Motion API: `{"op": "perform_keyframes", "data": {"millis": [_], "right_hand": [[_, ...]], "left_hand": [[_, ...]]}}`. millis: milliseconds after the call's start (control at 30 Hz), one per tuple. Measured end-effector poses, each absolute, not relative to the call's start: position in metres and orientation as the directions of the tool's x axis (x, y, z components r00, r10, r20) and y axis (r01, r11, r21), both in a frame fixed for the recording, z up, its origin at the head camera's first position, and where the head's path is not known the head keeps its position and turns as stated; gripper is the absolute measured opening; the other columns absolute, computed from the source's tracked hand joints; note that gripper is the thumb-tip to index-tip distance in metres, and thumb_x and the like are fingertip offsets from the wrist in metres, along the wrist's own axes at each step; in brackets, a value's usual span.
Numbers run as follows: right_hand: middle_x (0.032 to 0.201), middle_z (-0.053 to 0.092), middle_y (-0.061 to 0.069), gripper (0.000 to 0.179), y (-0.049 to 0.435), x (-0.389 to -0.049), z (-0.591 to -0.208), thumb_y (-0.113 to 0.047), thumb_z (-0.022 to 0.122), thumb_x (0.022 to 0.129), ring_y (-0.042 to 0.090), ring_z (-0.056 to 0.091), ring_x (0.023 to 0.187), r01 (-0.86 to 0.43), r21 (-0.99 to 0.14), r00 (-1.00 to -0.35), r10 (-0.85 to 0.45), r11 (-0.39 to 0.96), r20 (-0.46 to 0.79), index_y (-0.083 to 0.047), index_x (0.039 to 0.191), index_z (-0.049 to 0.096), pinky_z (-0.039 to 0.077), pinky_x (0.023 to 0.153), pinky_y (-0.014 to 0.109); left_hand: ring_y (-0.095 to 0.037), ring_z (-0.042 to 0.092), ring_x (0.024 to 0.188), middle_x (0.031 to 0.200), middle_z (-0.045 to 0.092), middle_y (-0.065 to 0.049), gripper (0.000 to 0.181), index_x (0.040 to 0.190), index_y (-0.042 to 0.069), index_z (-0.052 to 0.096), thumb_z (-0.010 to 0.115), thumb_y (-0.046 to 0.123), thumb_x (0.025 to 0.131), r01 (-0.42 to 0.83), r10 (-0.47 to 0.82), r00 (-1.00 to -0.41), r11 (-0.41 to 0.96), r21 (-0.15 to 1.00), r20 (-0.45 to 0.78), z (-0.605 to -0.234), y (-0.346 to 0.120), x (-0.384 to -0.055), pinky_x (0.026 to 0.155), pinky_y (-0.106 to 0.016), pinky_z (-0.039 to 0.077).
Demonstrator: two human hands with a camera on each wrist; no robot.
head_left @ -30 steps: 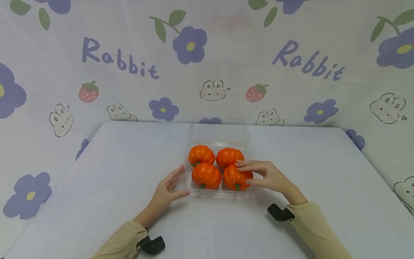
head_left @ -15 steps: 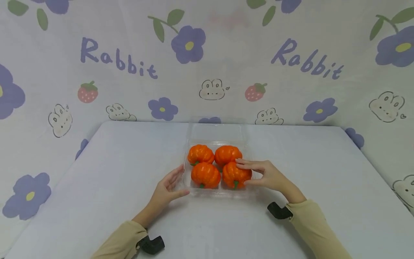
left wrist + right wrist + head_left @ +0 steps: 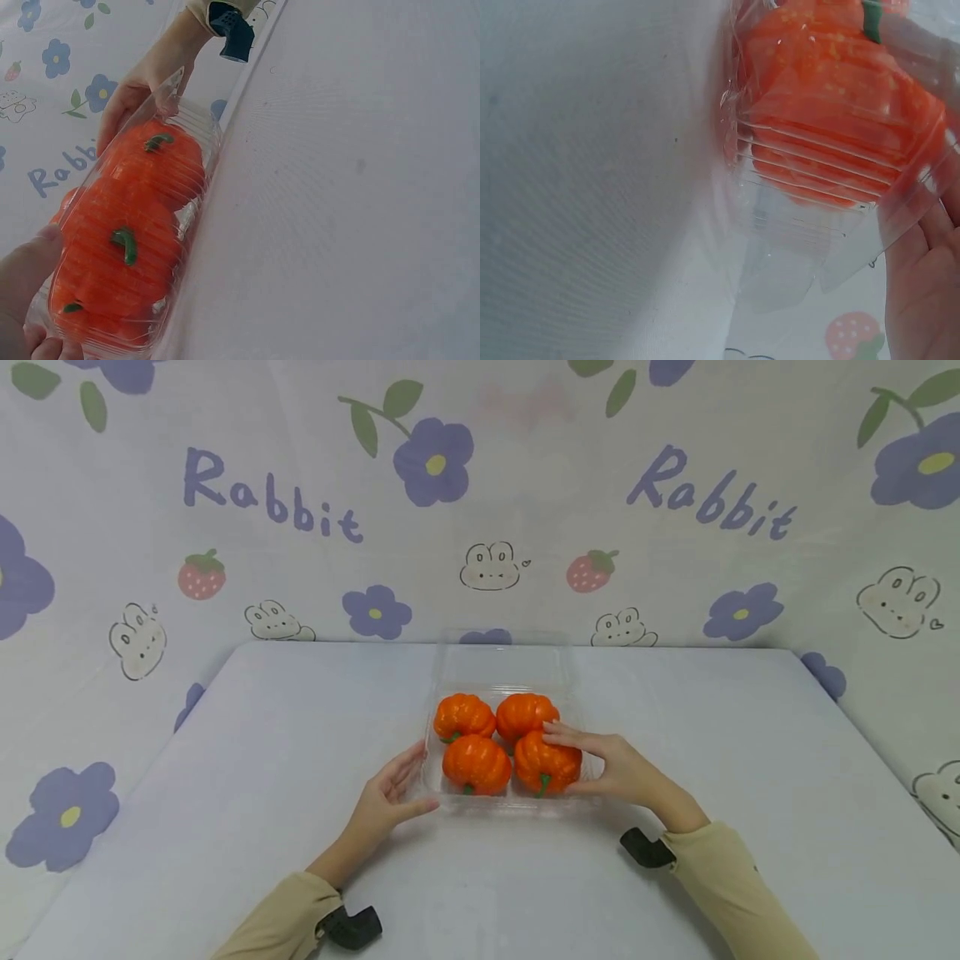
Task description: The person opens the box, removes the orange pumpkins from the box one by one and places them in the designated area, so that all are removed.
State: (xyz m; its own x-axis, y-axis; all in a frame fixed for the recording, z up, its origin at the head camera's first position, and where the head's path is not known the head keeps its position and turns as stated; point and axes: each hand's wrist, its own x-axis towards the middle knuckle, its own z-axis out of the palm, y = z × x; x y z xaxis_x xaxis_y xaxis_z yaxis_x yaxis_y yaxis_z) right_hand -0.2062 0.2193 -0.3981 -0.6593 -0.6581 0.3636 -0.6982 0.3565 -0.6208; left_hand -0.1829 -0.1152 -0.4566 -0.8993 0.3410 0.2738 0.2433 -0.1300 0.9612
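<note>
Orange toy pumpkins with green stems lie two by two in a clear plastic clamshell box [image 3: 495,805]. My right hand [image 3: 624,768] grips the front right pumpkin [image 3: 547,764], fingers over its top and thumb low at its near side. At the box's left end my left hand [image 3: 387,800] holds the corner, thumb towards the front and fingers along the side wall. The back left pumpkin [image 3: 464,717], back right pumpkin [image 3: 527,714] and front left pumpkin [image 3: 476,766] sit close together. In the right wrist view, a pumpkin [image 3: 825,97] shows through the ribbed wall.
The box's clear lid [image 3: 504,665] stands open behind the pumpkins, near the back edge of the white table [image 3: 300,693]. A printed cloth [image 3: 540,485] with flowers and rabbits hangs behind. Black wrist devices are on both sleeves [image 3: 727,877].
Under my right hand the front right pumpkin has turned slightly, its stem swinging left and backward. The back right pumpkin has shifted a little left. My left hand has stayed at the box.
</note>
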Motion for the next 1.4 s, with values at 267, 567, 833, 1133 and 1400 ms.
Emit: {"op": "perform_keyframes", "data": {"millis": [267,567,833,1133,1400], "right_hand": [[0.137,0.038,0.010,0.064,0.2208,-0.2109,-0.4046,-0.009,0.077,0.069,0.026,0.032,0.125,-0.701,-0.601,-0.660,-0.670,0.385,0.340,-0.010,0.127,0.051,0.030,0.098,0.046],[0.129,0.047,0.012,0.064,0.2224,-0.2102,-0.4036,-0.002,0.077,0.068,0.030,0.042,0.118,-0.707,-0.564,-0.673,-0.651,0.426,0.351,-0.006,0.126,0.051,0.036,0.094,0.045],[0.125,0.050,0.013,0.068,0.2243,-0.2095,-0.4035,-0.006,0.079,0.065,0.027,0.049,0.112,-0.648,-0.644,-0.719,-0.605,0.406,0.342,-0.001,0.127,0.049,0.040,0.091,0.038],[0.122,0.052,0.014,0.066,0.2241,-0.2089,-0.4035,-0.007,0.082,0.062,0.029,0.049,0.111,-0.634,-0.688,-0.724,-0.585,0.353,0.367,0.000,0.121,0.054,0.043,0.087,0.038],[0.123,0.051,0.017,0.071,0.2218,-0.2100,-0.4058,-0.005,0.083,0.058,0.031,0.052,0.106,-0.613,-0.736,-0.734,-0.553,0.288,0.394,0.003,0.121,0.051,0.045,0.086,0.038]], "left_hand": [[-0.030,0.024,0.128,0.141,0.026,-0.020,0.077,0.136,-0.008,0.027,0.068,-0.013,0.071,0.235,0.349,-0.899,-0.126,0.964,0.264,-0.4550,-0.1155,-0.1821,0.100,-0.023,0.025],[-0.030,0.024,0.128,0.140,0.026,-0.020,0.077,0.136,-0.007,0.027,0.069,-0.010,0.071,0.234,0.350,-0.900,-0.117,0.965,0.261,-0.4538,-0.1152,-0.1826,0.100,-0.023,0.025],[-0.030,0.026,0.128,0.139,0.028,-0.021,0.076,0.136,-0.008,0.028,0.069,-0.010,0.072,0.267,0.351,-0.894,-0.081,0.960,0.278,-0.4578,-0.1161,-0.1845,0.100,-0.026,0.025],[-0.033,0.024,0.127,0.139,0.027,-0.023,0.076,0.135,-0.010,0.028,0.068,-0.013,0.070,0.294,0.357,-0.881,-0.097,0.951,0.309,-0.4548,-0.1147,-0.1828,0.099,-0.026,0.025],[-0.033,0.025,0.127,0.139,0.027,-0.023,0.076,0.134,-0.010,0.028,0.068,-0.013,0.070,0.301,0.351,-0.883,-0.084,0.950,0.311,-0.4550,-0.1153,-0.1822,0.099,-0.024,0.026]]}}
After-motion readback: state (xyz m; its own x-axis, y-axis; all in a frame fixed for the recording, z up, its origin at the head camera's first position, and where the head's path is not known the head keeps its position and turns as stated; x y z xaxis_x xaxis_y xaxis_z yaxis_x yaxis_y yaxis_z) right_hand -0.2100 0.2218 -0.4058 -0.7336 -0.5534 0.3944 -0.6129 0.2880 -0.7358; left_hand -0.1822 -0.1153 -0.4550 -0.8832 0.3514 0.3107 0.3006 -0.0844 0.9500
